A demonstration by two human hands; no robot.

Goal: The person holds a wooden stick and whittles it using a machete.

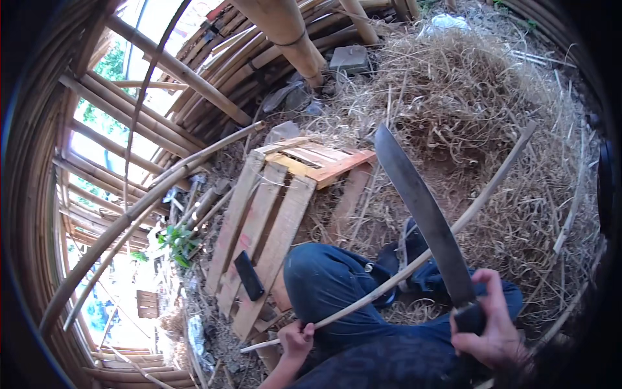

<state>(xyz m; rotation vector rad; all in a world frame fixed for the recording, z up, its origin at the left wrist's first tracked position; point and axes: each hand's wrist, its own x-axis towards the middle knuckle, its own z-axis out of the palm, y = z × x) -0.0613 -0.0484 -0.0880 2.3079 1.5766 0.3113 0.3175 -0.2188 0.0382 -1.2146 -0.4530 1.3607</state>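
Note:
My right hand (495, 327) is closed around the dark handle of a machete (427, 217), whose broad blade points up and to the left. Fingers of my left hand (297, 338) are wrapped round a long, thin, pale stick (363, 300) close to its lower left end. From there the stick slants across my legs in blue trousers (337, 272) and up to the far right. The blade crosses over the stick in the picture; whether the two touch, I cannot tell.
A wooden crate of slats (278, 194) lies left of my knee, with a black phone (249, 275) on it. Dry straw (466, 97) covers the ground ahead and right. Bamboo poles (149, 201) lean at the left, and a thick bamboo post (291, 39) stands at the back.

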